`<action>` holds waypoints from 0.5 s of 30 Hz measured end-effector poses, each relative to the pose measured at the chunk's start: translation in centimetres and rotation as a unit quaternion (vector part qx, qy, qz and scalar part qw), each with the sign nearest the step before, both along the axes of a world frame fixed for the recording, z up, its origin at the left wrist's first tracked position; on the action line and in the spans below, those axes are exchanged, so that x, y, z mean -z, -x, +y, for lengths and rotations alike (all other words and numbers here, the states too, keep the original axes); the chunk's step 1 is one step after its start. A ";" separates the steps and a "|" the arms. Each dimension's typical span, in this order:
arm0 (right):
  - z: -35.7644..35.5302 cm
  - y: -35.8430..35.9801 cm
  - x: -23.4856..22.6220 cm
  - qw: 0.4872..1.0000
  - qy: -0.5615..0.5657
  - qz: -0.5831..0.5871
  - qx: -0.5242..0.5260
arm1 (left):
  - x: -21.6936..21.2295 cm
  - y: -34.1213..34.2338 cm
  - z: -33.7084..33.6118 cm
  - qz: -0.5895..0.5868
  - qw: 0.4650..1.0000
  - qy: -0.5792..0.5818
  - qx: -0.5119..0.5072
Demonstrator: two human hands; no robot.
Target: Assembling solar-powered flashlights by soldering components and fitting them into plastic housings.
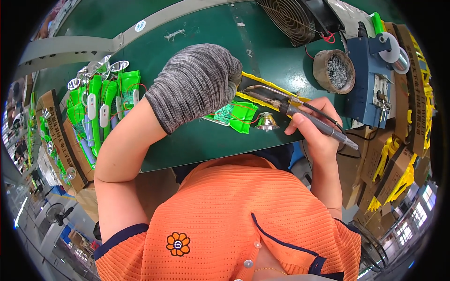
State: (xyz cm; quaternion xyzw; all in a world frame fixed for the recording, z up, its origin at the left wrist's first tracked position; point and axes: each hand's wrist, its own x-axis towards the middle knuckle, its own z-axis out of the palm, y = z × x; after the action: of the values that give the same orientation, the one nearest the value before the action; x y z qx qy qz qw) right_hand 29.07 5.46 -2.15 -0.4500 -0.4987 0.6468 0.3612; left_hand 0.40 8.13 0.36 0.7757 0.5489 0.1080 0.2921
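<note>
My right hand (pixel 315 122) grips a soldering iron (pixel 318 126) by its dark handle, with a thin metal tube running along its shaft. The iron's tip points left, over a long yellow plastic shell (pixel 274 84). At the shell's left end, my left hand (pixel 199 79) is curled closed in a grey striped knit glove; its fingertips are hidden, and the shell's end meets the fist. Just below lies a green plastic housing (pixel 241 117) with a circuit board (pixel 224 112). A silver reflector cup (pixel 267 122) sits to its right.
Several green housings (pixel 108 93) with wires and reflectors are piled at left. At the right stand a round pot of metal bits (pixel 333 70) and a blue machine (pixel 368 79) with a spool. A fan (pixel 293 21) stands behind. Cardboard boxes (pixel 396 175) hold yellow parts.
</note>
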 end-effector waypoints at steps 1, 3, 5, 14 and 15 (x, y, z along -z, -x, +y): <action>0.0 0.1 -0.1 1.000 0.001 0.001 0.000 | 0.0 0.0 0.0 0.001 1.000 0.001 0.000; 0.1 0.2 -0.1 1.000 0.014 -0.002 0.003 | 0.0 0.0 -0.1 -0.012 0.999 0.029 -0.026; 0.0 0.3 -0.2 1.000 0.015 0.000 0.008 | 0.2 -0.1 -0.2 -0.005 1.000 0.011 -0.016; 0.2 0.3 -0.1 1.000 0.022 -0.010 0.007 | -0.1 -0.2 -0.1 0.023 1.000 -0.007 0.007; 0.2 0.3 -0.1 1.000 0.022 -0.008 0.004 | -0.2 -0.3 -0.1 0.031 0.999 -0.009 0.008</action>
State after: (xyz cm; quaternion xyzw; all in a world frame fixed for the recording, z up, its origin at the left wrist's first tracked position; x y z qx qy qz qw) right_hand 28.76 5.70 -2.03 -0.4653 -0.4855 0.6524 0.3495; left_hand 0.65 8.06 0.53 0.7858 0.5503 0.0858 0.2688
